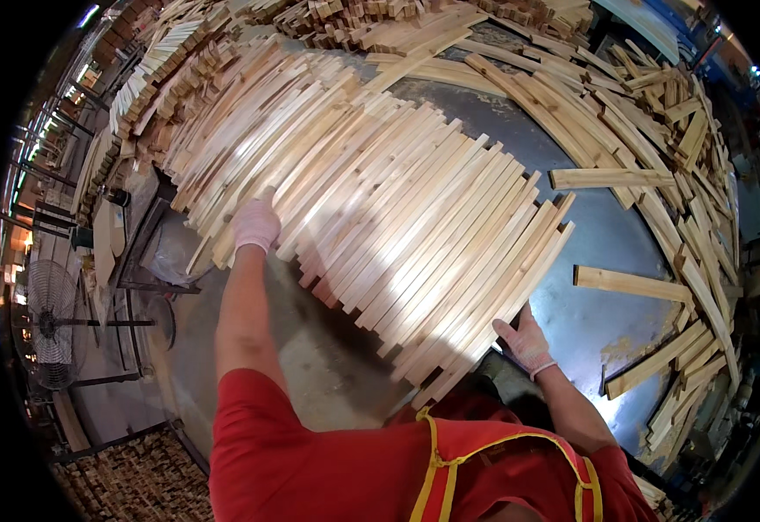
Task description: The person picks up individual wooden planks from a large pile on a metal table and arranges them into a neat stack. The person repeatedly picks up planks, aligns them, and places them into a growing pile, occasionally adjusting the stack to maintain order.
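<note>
A broad row of pale wooden strips (415, 200) lies side by side across the grey metal table, their near ends uneven. My left hand (256, 224), in a pale pinkish glove, is closed over strips at the near left of the row; most of its fingers are hidden from above. On the right, my gloved right hand (526, 342) rests against the outermost strip (523, 304) near its lower end. Its thumb stands apart from the fingers, which are partly hidden beside the wood.
Loose boards (610, 178) lie on the grey metal table (563, 261), with a jumbled heap of boards (684, 130) along its right side. Stacked strips (171, 70) stand at the far left. A caged fan (52, 322) and a metal frame (132, 287) are left of me.
</note>
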A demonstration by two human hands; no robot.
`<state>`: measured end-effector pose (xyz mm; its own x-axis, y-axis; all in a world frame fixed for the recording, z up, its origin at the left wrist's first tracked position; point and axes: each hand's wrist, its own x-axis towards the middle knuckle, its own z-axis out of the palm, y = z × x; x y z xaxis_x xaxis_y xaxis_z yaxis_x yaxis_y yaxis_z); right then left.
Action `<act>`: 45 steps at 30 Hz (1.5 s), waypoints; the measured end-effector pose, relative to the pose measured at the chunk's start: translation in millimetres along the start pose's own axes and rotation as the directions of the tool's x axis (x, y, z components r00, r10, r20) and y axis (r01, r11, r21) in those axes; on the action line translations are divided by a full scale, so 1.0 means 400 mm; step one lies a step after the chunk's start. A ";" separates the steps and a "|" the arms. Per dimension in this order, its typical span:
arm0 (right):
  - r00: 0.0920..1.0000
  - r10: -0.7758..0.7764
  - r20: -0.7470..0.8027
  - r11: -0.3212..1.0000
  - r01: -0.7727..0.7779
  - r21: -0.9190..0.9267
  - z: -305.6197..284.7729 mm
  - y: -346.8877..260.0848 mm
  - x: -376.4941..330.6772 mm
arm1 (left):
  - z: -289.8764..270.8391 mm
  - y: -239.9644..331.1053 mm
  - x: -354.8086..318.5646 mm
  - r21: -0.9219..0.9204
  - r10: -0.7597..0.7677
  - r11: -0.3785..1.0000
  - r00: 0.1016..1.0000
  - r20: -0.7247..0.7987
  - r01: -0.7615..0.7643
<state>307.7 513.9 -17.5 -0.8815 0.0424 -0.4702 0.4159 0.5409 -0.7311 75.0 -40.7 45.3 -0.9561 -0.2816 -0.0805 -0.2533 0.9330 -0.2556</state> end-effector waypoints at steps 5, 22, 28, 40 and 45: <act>0.996 -0.085 0.023 0.933 0.072 0.353 -0.001 0.065 0.020 | 0.021 0.071 0.022 0.156 0.059 0.987 0.993 -0.099 -0.043; 0.973 -0.148 0.178 0.505 0.228 -0.832 -0.593 0.132 0.051 | -0.209 0.891 -0.826 -0.450 0.840 0.269 0.436 -0.323 -0.851; 0.901 -0.333 -0.279 0.657 0.010 -0.754 -0.877 0.270 0.185 | -0.104 1.082 -0.935 -0.401 0.789 0.490 0.590 -0.173 -0.774; 0.977 0.032 -0.210 0.996 -0.049 -0.076 -0.897 0.516 0.223 | -0.069 0.922 -0.990 -0.772 0.617 0.583 0.756 0.220 -0.252; 0.973 0.087 -0.212 0.970 -0.131 -0.204 -0.501 0.360 0.205 | -0.075 0.877 -0.993 -0.660 0.666 0.595 0.742 0.083 -0.460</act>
<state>250.4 763.6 -62.3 -0.8691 0.2664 -0.4168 0.4737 0.6908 -0.5462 361.6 405.4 16.4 -0.8654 0.3936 -0.3100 0.1919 0.8319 0.5206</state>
